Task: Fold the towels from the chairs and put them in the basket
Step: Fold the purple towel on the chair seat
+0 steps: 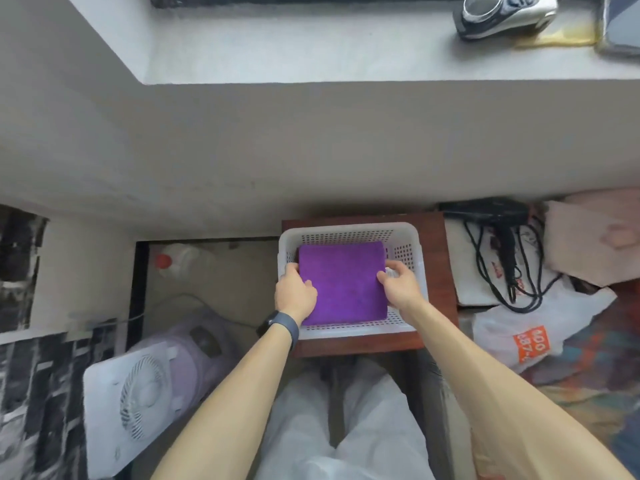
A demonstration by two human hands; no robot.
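Hands flank a folded purple towel that lies flat inside the white perforated basket, which stands on a small brown table close to the wall. The left hand, with a dark band at its wrist, meets the towel's edge by the basket's left wall; its grip looks pinched on the cloth, thumb on top and fingers curled down over the edge. The right hand does the same at the opposite edge, thumb on the purple surface and fingers bent beside it, so the towel sits directly between the two grips, with neither hand plainly nearer. The towel is close to square, a little longer from the basket's far wall toward its near wall, and its sides run parallel to the basket's walls. It sits snug against the left wall and leaves a strip of bare floor along the right wall. Whether it rests fully on the basket floor or hangs just above it cannot be told from this view. By my reading this towel is as good as placed, and the next move turns on both grips letting go sideways, away from each other, and lifting clear of the rim without dragging the folds open.
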